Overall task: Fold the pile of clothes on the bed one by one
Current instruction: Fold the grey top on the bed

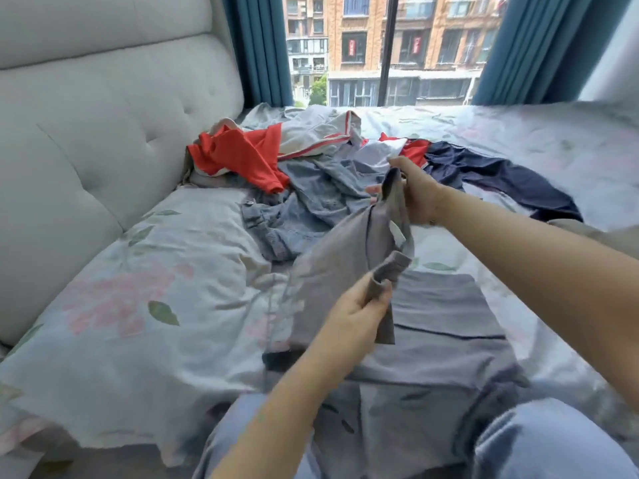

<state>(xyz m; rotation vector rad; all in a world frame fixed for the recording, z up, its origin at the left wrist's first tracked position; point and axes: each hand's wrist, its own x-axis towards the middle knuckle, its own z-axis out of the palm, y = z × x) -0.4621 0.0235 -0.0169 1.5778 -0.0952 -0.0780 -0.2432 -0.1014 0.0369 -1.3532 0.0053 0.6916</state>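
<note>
Left hand (359,305) grips grey garment (332,267) sleeve; right hand (415,191) pinches collar above.

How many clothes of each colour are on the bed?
Grey: 2, the shirt in both hands and folded clothes
Red: 2, and
Blue denim: 1
Navy: 1
White: 1
Total: 7, though the tangled pile may hide more.

Bright daylight enters through the window (380,50) behind the bed (138,271); shadows are soft. Wide-angle bending and blur smear the edges.
</note>
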